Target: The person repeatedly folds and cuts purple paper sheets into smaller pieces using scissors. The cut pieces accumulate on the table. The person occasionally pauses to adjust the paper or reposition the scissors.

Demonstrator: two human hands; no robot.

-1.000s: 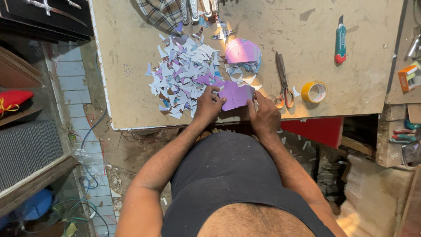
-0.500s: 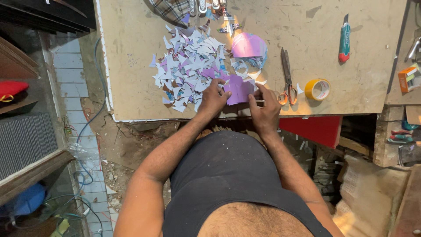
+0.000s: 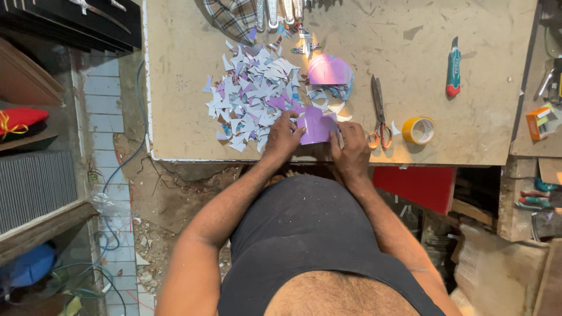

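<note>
Head view: looking straight down at a person's two hands at the near edge of a worn board worktop (image 3: 468, 88).
Purple sheet: a small purple paper piece (image 3: 317, 126) lies flat near that edge, between both hands.
Left hand: left hand (image 3: 282, 136) clamps the sheet's left side, fingers curled on it, likely to steady it.
Right hand: right hand (image 3: 352, 146) pinches the right side, fingers bent down onto the paper.
Scrap pile: a heap of white, blue and purple paper offcuts (image 3: 254, 96) sits just beyond the left hand, pushed aside but close.
Tools: orange-handled scissors (image 3: 379, 114) lie just right of the sheet, a roll of yellow tape (image 3: 419, 130) beside them, a green and red utility knife (image 3: 453, 67) farther off.
Room: cluttered workshop, tiled floor (image 3: 102, 117) with loose cables on the left.
</note>
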